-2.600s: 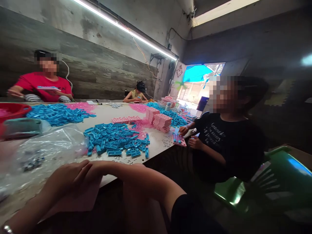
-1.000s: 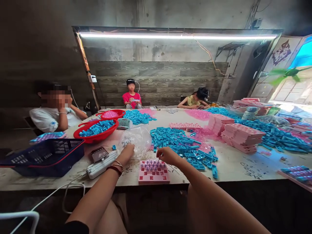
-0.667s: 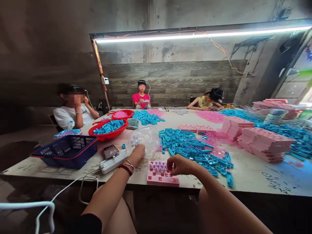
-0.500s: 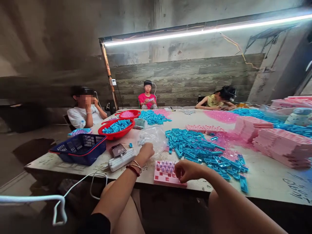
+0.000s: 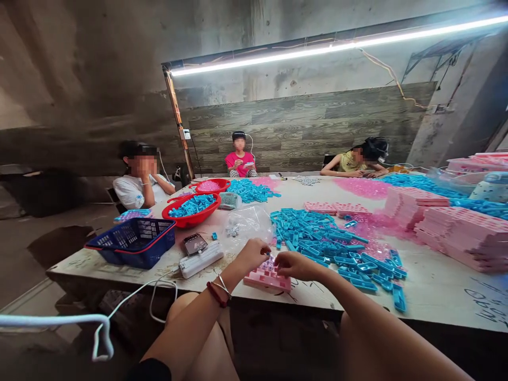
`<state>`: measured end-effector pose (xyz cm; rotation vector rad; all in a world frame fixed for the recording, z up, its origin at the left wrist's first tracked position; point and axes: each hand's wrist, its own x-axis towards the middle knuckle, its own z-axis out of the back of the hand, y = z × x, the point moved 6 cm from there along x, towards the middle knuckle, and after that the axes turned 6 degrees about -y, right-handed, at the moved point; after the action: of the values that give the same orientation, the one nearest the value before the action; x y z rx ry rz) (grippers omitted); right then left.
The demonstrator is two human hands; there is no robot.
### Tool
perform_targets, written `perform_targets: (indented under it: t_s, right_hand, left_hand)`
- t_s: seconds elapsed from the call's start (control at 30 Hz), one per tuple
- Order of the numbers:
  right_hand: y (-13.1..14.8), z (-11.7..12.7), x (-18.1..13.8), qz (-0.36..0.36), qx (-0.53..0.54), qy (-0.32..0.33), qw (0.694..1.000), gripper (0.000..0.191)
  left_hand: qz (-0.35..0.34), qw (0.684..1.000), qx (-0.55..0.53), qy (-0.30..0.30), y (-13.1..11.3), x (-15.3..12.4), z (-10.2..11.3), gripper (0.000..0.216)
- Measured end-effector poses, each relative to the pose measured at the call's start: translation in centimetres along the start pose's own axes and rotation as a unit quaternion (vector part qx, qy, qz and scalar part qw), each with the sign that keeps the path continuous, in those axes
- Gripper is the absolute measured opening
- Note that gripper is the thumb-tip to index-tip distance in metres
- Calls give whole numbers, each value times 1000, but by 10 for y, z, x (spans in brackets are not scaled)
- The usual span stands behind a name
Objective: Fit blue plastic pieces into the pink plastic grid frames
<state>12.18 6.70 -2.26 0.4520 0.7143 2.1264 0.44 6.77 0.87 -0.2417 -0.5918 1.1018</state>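
Note:
In front of me at the table edge lies a pink tray [image 5: 266, 282] with square holes, and small clear-purple pieces [image 5: 270, 263] stand in its far rows. My left hand [image 5: 254, 256] is over the tray's far left part, thumb and fingertips pinched together on something small that I cannot make out. At the tray's right side is my right hand [image 5: 297, 265], its fingers curled down by the pieces. Whatever its fingertips hold, if anything, is hidden. Just beyond my left hand lies a clear plastic bag [image 5: 248, 225] with small silvery bits inside.
Blue plastic cases [image 5: 313, 235] lie heaped to the right, near stacked pink trays [image 5: 462, 233]. Leftward are a dark blue basket [image 5: 133, 254], a red colander [image 5: 212, 214] of blue cases and a white power strip [image 5: 201, 260] with a cable. Three people sit around the table.
My left hand has come back from the plastic bag to the tray. The tray has shifted slightly left and turned, and my right hand has moved a little up and left.

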Motion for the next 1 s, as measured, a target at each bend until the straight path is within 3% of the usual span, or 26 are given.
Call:
perform_targets:
  t_s: [0.2,0.43,0.8,1.0]
  right_hand:
    - [-17,31,-4,-27,41,-98,994,15]
    - [-27,55,-18,-133,40,-185,973,25]
    - [-15,57,-21,-121,8,-187,975,27]
    - [-15,55,-20,-122,1,-175,977,26]
  left_hand:
    - [-5,999,4,38,-4,-2,-17,18]
    - [-33,997,-1,68,-13,-5,-32,21]
    - [-41,995,60,71,-16,-8,-42,24]
    - [-78,986,113,94,-26,-10,-38,24]
